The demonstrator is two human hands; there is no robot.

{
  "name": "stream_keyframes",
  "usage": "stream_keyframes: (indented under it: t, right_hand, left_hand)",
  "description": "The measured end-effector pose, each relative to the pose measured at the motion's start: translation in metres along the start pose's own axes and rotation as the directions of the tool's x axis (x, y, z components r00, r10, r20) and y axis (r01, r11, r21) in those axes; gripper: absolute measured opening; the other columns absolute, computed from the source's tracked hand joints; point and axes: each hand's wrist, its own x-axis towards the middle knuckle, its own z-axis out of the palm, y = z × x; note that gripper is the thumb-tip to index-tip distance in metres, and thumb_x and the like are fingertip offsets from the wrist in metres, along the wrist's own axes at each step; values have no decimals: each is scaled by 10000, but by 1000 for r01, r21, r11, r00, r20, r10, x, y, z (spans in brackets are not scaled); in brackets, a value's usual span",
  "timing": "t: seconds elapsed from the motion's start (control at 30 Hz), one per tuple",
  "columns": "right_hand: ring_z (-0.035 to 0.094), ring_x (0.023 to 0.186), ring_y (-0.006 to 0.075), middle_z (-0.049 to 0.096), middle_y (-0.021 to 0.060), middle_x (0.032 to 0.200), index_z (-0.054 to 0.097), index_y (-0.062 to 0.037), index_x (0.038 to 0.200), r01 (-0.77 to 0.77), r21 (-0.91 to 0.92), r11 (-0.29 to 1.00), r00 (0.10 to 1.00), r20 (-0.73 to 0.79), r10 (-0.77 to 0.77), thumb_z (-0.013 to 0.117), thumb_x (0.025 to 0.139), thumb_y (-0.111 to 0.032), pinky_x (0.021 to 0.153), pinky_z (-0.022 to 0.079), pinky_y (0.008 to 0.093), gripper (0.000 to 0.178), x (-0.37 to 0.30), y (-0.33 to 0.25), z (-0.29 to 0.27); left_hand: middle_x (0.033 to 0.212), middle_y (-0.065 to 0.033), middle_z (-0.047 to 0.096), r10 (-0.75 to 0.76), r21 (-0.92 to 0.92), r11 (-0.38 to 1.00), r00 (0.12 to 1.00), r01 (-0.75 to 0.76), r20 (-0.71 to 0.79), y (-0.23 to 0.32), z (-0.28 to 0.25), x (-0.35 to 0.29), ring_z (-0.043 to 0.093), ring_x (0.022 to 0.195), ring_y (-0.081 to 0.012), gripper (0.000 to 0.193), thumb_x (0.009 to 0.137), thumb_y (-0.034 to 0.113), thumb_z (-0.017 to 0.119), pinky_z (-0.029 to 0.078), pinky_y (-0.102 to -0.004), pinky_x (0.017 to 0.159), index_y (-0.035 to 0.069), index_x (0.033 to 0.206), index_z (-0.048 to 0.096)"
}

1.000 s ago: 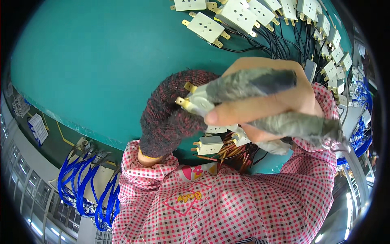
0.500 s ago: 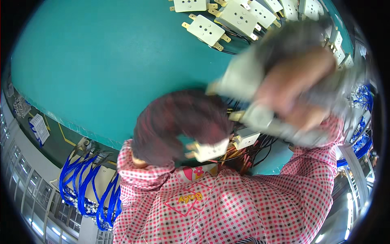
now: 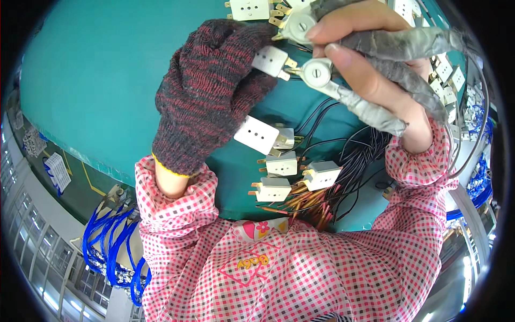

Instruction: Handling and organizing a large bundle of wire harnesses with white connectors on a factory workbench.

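Note:
My left hand (image 3: 206,96), in a dark red-and-black knit glove, is closed on a small white block with brass tabs (image 3: 270,60). A second white block (image 3: 256,135) sticks out from under its lower edge; whether the glove grips that one too, I cannot tell. My bare right hand (image 3: 370,75) is wrapped round a tongs-like tool with grey taped arms (image 3: 370,110) and two round white heads bearing slotted screws. The lower head's metal tip is at the held block's brass tab, seemingly touching it. The upper tip sits apart, higher up.
Several white blocks (image 3: 281,162) stand near my apron, beside a bundle of black wires (image 3: 365,153) with copper-coloured ends. More blocks (image 3: 249,8) lie along the far edge of the green table (image 3: 107,86). A cable (image 3: 487,107) hangs at right; blue wires (image 3: 110,236) hang at left.
My left hand has moved up and away from me, now showing a white block at its fingertips. The right hand, blurred before, is steady with the tool at that block.

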Motion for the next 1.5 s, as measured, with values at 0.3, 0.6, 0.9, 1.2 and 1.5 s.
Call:
stream_keyframes:
  t: [0.3, 0.6, 0.9, 1.2, 1.5]
  right_hand:
    - [597, 808, 194, 622, 136, 889, 649, 47, 925, 37, 124, 992, 983, 176, -59, 538, 782, 10, 737, 464, 275, 184, 7, -15, 1]
    - [607, 820, 213, 627, 159, 907, 649, 54, 934, 194, 63, 979, 923, 327, -204, 568, 766, -6, 717, 470, 289, 196, 11, -9, -1]
    - [645, 759, 247, 647, 205, 905, 639, 75, 955, 149, 191, 970, 835, 501, -227, 550, 744, 21, 647, 505, 316, 235, 23, 1, -2]
    - [642, 690, 253, 652, 215, 884, 642, 65, 961, 380, 96, 920, 827, 410, -384, 542, 723, 3, 578, 490, 317, 266, 19, 8, -1]
    - [628, 617, 207, 670, 146, 812, 670, -3, 950, 486, 115, 866, 847, 182, -499, 580, 631, 112, 525, 466, 280, 351, 7, 30, 23]
  left_hand:
    - [1165, -129, 588, -248, -910, 239, 927, 340, 281, 26, -2, -41, 625, 1004, -246, 660, 660, 1, 783, 543, -356, 835, 23, 1238, 465]
    - [1149, -135, 601, -169, -888, -162, 875, 429, 454, 17, -1, -40, 615, 1013, -260, 642, 690, -12, 755, 545, -380, 832, 21, 1265, 470]
    - [1162, -135, 603, -4, -945, -109, 951, 308, 311, 10, 11, -44, 592, 1058, -268, 694, 658, -54, 768, 523, -407, 879, 19, 1283, 477]
    - [1147, -127, 609, -142, -804, -162, 793, 572, 593, 8, 5, -41, 599, 1044, -251, 694, 649, -9, 796, 512, -395, 894, 11, 1268, 484]
    - [1179, -119, 594, -195, -859, -31, 840, 511, 506, 18, 0, -45, 582, 1070, -235, 761, 618, -34, 813, 501, -377, 907, 13, 1293, 464]
